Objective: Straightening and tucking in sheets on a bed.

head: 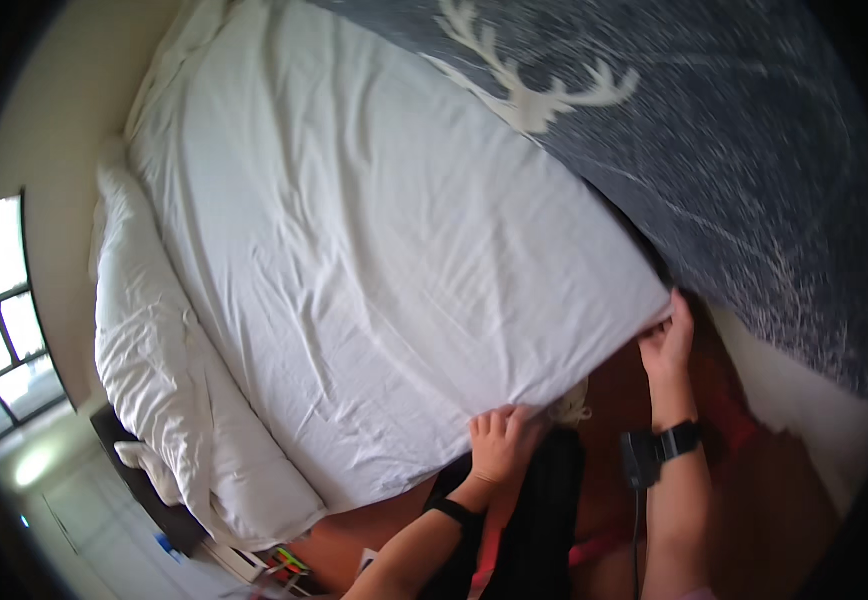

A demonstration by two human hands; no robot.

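Observation:
A white sheet (404, 225), wrinkled in long folds, covers a bed in front of me. My left hand (498, 442) rests at the near edge of the bed, its fingers bent over the sheet; whether they grip it is unclear. At the right corner my right hand (666, 341) has its fingers around the sheeted edge, with the fingertips partly hidden beneath. A black device is strapped to my right wrist, and a dark band circles my left wrist.
A rolled white quilt (164, 360) lies along the left side. A dark grey blanket (704, 150) with a pale antler pattern spreads at the right. Small coloured items (288, 561) stand low at the left, near the reddish-brown floor (374, 529). A window (10, 322) is at far left.

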